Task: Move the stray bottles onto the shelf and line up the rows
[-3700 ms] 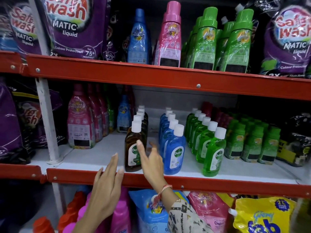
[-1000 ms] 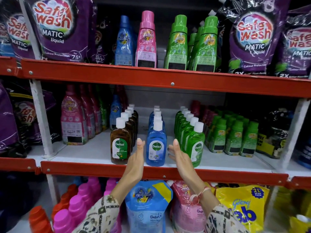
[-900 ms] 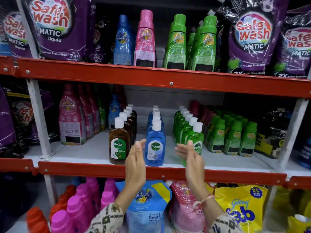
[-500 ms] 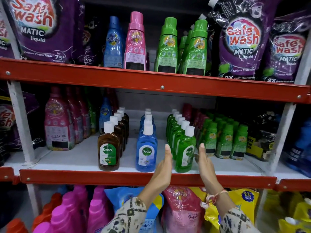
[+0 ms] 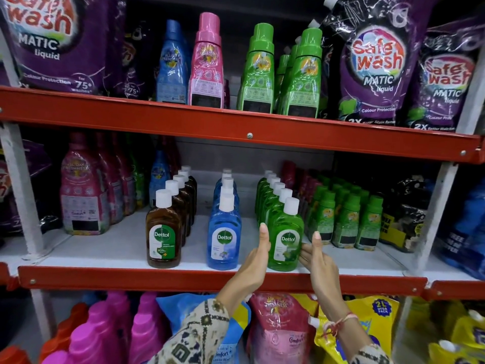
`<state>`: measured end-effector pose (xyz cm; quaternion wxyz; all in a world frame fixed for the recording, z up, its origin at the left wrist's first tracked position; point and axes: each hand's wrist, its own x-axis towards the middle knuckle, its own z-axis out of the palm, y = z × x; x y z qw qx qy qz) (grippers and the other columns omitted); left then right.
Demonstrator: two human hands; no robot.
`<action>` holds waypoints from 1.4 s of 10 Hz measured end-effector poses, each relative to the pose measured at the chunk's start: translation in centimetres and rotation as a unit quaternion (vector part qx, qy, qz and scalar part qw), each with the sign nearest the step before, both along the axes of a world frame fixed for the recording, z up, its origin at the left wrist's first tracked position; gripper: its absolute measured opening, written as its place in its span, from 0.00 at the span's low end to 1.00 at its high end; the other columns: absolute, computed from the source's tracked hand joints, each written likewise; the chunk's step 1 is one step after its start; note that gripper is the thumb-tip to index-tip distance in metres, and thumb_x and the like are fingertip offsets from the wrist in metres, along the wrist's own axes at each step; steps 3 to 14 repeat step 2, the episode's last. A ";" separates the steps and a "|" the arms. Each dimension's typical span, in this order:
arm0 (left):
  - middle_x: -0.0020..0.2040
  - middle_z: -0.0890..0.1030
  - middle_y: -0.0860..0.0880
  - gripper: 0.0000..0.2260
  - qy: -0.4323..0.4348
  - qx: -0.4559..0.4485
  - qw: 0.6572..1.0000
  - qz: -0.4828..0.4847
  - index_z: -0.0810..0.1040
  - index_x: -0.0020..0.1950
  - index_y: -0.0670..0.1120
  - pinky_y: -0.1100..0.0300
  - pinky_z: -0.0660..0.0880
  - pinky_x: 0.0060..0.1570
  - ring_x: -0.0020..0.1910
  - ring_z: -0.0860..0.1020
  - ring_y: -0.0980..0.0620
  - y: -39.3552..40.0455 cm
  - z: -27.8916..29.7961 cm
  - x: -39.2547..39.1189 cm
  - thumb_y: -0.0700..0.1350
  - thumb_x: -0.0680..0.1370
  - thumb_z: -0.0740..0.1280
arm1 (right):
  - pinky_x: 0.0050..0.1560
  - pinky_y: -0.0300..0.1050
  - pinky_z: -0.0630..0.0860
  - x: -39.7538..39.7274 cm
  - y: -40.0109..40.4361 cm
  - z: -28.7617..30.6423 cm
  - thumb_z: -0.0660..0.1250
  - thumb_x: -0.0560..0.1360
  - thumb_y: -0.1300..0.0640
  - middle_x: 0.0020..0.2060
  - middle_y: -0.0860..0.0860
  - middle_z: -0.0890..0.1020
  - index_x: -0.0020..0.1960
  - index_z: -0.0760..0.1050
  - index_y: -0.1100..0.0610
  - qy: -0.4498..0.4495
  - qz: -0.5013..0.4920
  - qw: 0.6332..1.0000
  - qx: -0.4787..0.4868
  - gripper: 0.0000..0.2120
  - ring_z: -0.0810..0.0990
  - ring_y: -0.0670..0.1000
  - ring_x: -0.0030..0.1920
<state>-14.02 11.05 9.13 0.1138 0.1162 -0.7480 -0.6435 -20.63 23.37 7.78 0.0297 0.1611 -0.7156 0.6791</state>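
Note:
Three rows of Dettol bottles run front to back on the white middle shelf (image 5: 118, 248): brown (image 5: 164, 232), blue (image 5: 224, 232) and green (image 5: 286, 232). My left hand (image 5: 258, 254) stands flat and upright against the left side of the front green bottle. My right hand (image 5: 319, 261) is on that bottle's right side, fingertips touching its lower edge. Neither hand is wrapped around the bottle, and all the bottles stand upright.
Small green bottles (image 5: 346, 219) crowd close to the right of the green row, and large pink bottles (image 5: 81, 193) stand at the left. Tall bottles and purple pouches (image 5: 375, 69) fill the upper shelf. Refill pouches (image 5: 280, 329) and pink bottles sit below the red shelf edge (image 5: 131, 278).
Both hands have shifted right, from either side of the blue row to either side of the green row. The view has also drifted to the right.

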 end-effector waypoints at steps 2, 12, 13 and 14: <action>0.66 0.77 0.48 0.36 0.096 -0.146 0.982 0.079 0.63 0.77 0.51 0.63 0.63 0.67 0.62 0.72 0.65 0.3 -0.5 1.8 0.70 0.76 0.47 | 0.62 0.51 0.74 0.7 2.0 1.1 0.59 0.79 0.42 0.58 0.50 0.83 0.59 0.78 0.51 0.069 -0.042 0.996 0.022 0.17 0.79 0.53 0.62; 0.66 0.77 0.48 0.36 0.096 -0.146 0.982 0.079 0.63 0.77 0.51 0.63 0.63 0.67 0.62 0.72 0.65 0.3 -0.5 1.8 0.70 0.76 0.47 | 0.62 0.51 0.74 0.7 2.0 1.1 0.59 0.79 0.42 0.58 0.50 0.83 0.59 0.78 0.51 0.069 -0.042 0.996 0.022 0.17 0.79 0.53 0.62; 0.66 0.77 0.48 0.36 0.096 -0.146 0.982 0.079 0.63 0.77 0.51 0.63 0.63 0.67 0.62 0.72 0.65 0.3 -0.5 1.8 0.70 0.76 0.47 | 0.62 0.51 0.74 0.7 2.0 1.1 0.59 0.79 0.42 0.58 0.50 0.83 0.59 0.78 0.51 0.069 -0.042 0.996 0.022 0.17 0.79 0.53 0.62; 0.66 0.77 0.48 0.36 0.096 -0.146 0.982 0.079 0.63 0.77 0.51 0.63 0.63 0.67 0.62 0.72 0.65 0.3 -0.5 1.8 0.70 0.76 0.47 | 0.62 0.51 0.74 0.7 2.0 1.1 0.59 0.79 0.42 0.58 0.50 0.83 0.59 0.78 0.51 0.069 -0.042 0.996 0.022 0.17 0.79 0.53 0.62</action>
